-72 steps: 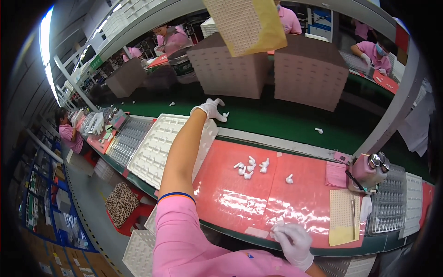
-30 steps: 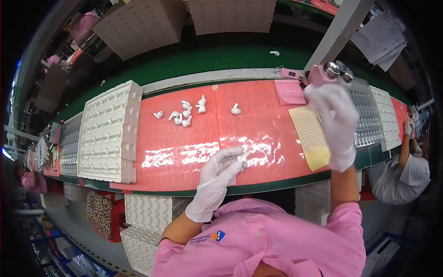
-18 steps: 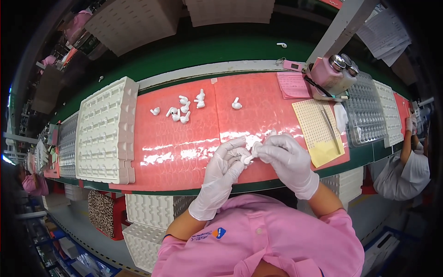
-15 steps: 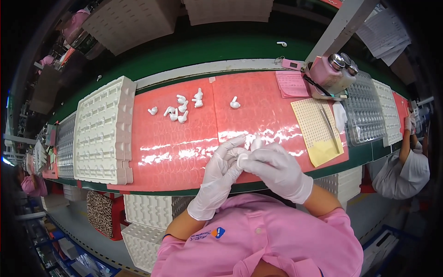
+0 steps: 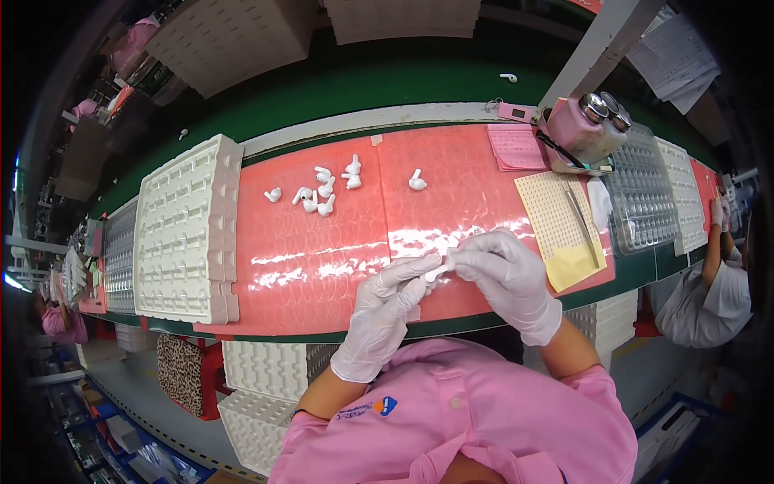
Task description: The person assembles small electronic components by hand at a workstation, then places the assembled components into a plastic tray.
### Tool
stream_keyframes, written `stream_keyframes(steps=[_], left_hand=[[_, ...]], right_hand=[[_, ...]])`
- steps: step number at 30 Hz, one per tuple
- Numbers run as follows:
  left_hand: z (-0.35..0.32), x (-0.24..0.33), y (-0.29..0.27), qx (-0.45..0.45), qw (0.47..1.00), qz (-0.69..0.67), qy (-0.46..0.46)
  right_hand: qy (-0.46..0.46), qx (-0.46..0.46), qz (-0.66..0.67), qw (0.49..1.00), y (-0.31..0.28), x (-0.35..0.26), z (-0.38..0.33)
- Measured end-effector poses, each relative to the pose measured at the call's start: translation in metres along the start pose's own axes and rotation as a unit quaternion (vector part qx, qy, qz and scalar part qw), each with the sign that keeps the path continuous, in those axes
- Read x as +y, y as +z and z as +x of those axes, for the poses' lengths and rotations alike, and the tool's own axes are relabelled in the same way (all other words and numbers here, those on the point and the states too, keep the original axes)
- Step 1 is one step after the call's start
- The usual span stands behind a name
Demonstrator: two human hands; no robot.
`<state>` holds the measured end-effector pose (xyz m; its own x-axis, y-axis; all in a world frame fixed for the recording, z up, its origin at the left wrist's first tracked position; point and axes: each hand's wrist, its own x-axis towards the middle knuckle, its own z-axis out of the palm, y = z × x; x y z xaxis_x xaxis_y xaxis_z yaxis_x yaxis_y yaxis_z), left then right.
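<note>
A white wireless earbud (image 5: 435, 275) is held between my two gloved hands, above the near part of the red mat. My left hand (image 5: 385, 310) pinches one end of it between thumb and fingers. The fingers of my right hand (image 5: 508, 282) close on its other end, so only the middle shows. Beyond my hands, a single earbud (image 5: 417, 181) lies on the mat (image 5: 298, 274). Farther left is a loose cluster of several earbuds (image 5: 325, 190), with one earbud (image 5: 272, 195) a little apart.
White moulded trays (image 5: 187, 234) stand at the left. On the right are a dotted yellow sheet (image 5: 556, 222) with tweezers (image 5: 582, 218), pink notes (image 5: 516, 147), and a holder with bottles (image 5: 576, 129). Beyond the ledge, an earbud (image 5: 508, 77) lies on a green belt (image 5: 387, 77). A co-worker (image 5: 701, 290) sits far right.
My right hand has drawn slightly right and its fingers have straightened, so more of the held earbud shows between both hands. Earbuds on the green belt have shifted right.
</note>
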<state>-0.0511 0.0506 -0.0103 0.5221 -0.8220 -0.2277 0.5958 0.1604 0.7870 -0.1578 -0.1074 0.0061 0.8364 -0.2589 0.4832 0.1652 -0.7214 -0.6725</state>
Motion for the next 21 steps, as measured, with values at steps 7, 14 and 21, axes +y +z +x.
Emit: stream_keyframes(steps=[7,14,21], left_hand=[[-0.002,0.0,0.009,0.028,0.999,-0.024,0.001],[-0.002,-0.001,0.011,0.051,0.998,0.002,0.031],[0.003,-0.006,0.009,0.059,0.997,0.026,0.04]], right_hand=[[-0.018,0.013,0.023,0.999,0.009,-0.012,-0.004],[-0.038,0.018,-0.048,0.998,0.006,-0.013,-0.011],[-0.05,-0.003,-0.029,0.998,0.006,-0.007,-0.004]])
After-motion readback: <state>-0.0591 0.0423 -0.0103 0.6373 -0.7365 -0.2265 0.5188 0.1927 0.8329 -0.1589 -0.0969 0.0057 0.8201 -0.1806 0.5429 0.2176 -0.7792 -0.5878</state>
